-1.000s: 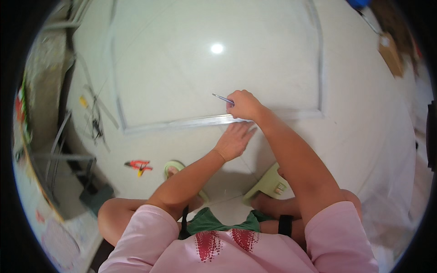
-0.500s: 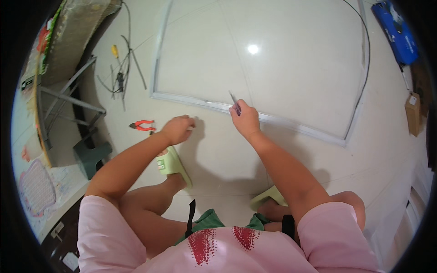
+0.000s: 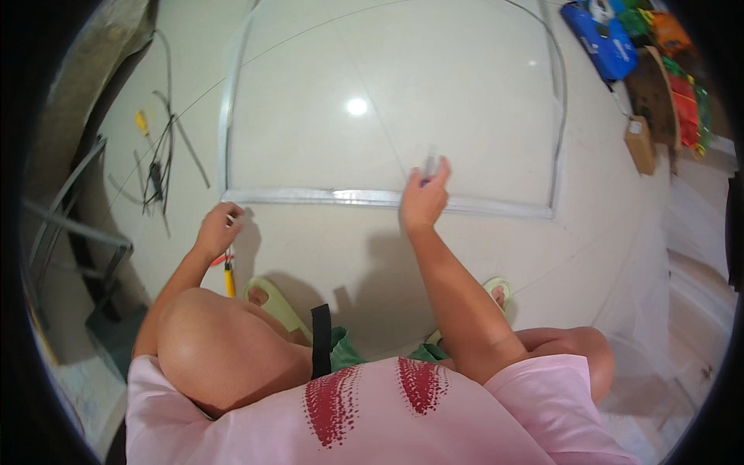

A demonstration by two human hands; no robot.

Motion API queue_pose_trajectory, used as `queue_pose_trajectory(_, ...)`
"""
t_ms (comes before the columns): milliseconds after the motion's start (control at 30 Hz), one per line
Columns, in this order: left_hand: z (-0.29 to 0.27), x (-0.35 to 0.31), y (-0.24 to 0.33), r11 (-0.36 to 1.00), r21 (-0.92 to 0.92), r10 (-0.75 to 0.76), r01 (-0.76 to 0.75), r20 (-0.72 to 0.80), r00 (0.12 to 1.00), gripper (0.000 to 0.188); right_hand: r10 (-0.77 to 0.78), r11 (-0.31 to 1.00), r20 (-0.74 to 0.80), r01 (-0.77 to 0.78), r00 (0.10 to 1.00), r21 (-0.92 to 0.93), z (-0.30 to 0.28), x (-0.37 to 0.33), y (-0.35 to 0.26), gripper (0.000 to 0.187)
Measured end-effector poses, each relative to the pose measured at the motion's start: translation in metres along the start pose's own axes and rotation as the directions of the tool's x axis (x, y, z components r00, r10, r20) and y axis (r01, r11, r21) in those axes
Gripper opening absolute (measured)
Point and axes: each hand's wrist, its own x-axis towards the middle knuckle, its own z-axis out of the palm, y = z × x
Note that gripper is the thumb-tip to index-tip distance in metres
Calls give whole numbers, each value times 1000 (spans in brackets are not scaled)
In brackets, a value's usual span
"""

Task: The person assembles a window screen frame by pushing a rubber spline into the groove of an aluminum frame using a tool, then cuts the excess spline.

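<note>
- floor point(image 3: 302, 139) inside the silver frame point(image 3: 287, 196) is leaving loads of room to pass
- wire tangle point(image 3: 156, 177) is cluttering the left
- bent left knee point(image 3: 203, 329) is crowding the left arm point(image 3: 174, 280)

Silvery frame point(image 3: 364, 198) flat on the pale floor point(image 3: 593, 167), slim blurred tool point(image 3: 430, 163) in the right hand's fingers point(image 3: 443, 170)

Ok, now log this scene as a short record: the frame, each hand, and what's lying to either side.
Frame: pale grey, lying on the tiled floor
Left hand: fingers curled beside the frame's near left corner; contact and grip unclear
Right hand: over the near bar, holding a slim tool, blurred
Left side: yellow-handled screwdriver, dark strips
Right side: blue package, cardboard box
</note>
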Motion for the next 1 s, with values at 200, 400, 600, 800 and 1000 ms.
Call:
queue_pose_trajectory(200, 16, 54, -52, 991, -119, -126, 57, -726, 676, 51, -1, 961, -140, -38, 990, -275, -19, 26, 64, 68)
queue_pose_trajectory(400, 36, 48, -66, 947, -317, -174, -48, -633, 755, 38, 107, 907, 221, -4, 969, -422, 61, -41, -19, 70)
queue_pose_trajectory(600, 21, 44, -64, 820, -547, -263, -168, -621, 738, 16, -43, 820, 463, 297, 885, -490, 130, -92, -91, 64)
queue_pose_trajectory(800, -2, 53, -66, 681, -718, -313, -147, -466, 827, 16, -215, 839, 503, 421, 837, -344, 178, -117, -116, 36)
queue_pose_trajectory(1000, -22, 72, -61, 832, -533, -167, -153, -503, 848, 17, -281, 858, 573, 469, 770, -208, 200, -109, -127, 24)
